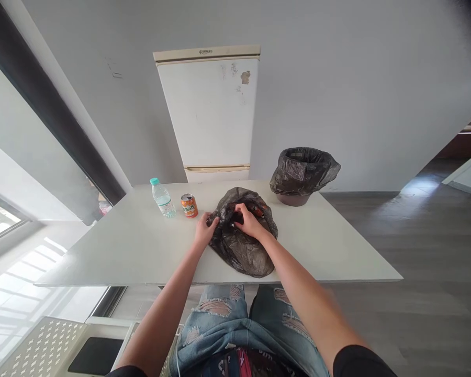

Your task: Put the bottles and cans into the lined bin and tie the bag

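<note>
1. Because the bag (249,254) lies soft and slumped near the front edge of the table (141,256), it is best kept fully on the surface, where its weight cannot drag it over.
2. At the bag's left side, the left hand (206,228) has its fingers pinched on bunched plastic. A steady but gentle hold suits it, as plastic this thin probably tears under a hard tug.
3. The right hand (248,222) is at the bag's top, thumb and forefinger curled toward each other; whether they grip anything, I cannot tell. Small, slow pulls against the left fingers' hold should keep the folds from slipping.
4. Beyond the left hand, the can (189,206) and the bottle (164,199) stand upright, apart from the bag; a wide sweep of the left wrist could knock them.
5. Farther back at right stands the bin (293,200) with its black liner (302,180); past the table is the fridge (212,112).
</note>
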A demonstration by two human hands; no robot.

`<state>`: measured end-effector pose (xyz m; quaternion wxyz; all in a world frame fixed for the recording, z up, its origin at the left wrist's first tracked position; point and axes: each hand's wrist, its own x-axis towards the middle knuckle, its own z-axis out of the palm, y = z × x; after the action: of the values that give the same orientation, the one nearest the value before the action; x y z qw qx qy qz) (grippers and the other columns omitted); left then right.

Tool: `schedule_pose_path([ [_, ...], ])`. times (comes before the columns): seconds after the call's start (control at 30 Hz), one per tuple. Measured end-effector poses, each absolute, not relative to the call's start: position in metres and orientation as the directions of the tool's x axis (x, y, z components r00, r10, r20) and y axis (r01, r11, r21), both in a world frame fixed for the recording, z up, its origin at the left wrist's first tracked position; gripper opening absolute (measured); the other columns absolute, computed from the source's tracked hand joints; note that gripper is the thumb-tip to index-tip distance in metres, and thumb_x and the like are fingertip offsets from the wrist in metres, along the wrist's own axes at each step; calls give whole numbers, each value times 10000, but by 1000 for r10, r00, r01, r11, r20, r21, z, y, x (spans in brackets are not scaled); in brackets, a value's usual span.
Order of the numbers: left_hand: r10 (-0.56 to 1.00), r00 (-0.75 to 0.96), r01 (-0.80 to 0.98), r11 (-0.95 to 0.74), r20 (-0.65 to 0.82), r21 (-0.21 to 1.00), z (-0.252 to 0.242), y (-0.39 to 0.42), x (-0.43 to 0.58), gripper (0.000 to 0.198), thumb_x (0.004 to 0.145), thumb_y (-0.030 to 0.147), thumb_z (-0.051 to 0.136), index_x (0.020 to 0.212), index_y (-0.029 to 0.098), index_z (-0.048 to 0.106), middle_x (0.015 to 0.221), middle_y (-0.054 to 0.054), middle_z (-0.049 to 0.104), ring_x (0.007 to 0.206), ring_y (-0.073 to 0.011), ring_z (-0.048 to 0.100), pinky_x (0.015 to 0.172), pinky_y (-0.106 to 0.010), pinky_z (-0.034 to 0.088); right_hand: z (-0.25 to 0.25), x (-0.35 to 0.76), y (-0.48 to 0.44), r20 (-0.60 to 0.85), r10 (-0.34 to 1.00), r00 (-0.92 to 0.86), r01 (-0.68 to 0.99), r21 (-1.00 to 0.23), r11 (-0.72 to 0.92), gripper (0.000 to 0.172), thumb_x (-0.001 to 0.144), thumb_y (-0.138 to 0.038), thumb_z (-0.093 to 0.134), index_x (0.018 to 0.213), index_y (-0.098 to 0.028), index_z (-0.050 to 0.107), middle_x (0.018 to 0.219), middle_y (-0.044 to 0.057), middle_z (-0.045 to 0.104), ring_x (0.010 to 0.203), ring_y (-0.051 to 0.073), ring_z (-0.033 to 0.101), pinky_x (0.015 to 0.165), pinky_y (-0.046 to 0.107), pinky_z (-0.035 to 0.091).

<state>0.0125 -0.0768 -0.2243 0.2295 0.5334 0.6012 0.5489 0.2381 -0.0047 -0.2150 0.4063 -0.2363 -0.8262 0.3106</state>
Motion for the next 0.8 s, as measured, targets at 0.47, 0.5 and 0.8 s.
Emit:
schedule_pose_path([
  [0.47,859,-491,91,-118,148,989,-237,-71,9,278,944,448,611,842,224,481,744,33,497,690,-136,478,649,-246,411,-195,243,-23,682,564,-466,101,-593,799,251,900,-100,449,1012,-224,637,1264,115,535,1068,252,596,997,431,499],
  [0.5,858,-495,86,-114,141,990,-237,-71,9,273,943,438,615,840,223,483,749,32,496,695,-136,474,653,-247,411,-195,243,-24,674,558,-484,93,-595,798,233,919,-115,457,997,-228,645,1208,106,555,1026,246,595,959,416,513],
  [0.8,863,-486,97,-103,138,990,-239,-72,7,266,935,424,655,851,222,503,770,32,505,712,-138,473,677,-253,413,-194,239,-19,457,330,-826,210,-294,932,591,768,-12,605,1293,-279,655,1471,87,587,1298,341,465,1105,573,391],
])
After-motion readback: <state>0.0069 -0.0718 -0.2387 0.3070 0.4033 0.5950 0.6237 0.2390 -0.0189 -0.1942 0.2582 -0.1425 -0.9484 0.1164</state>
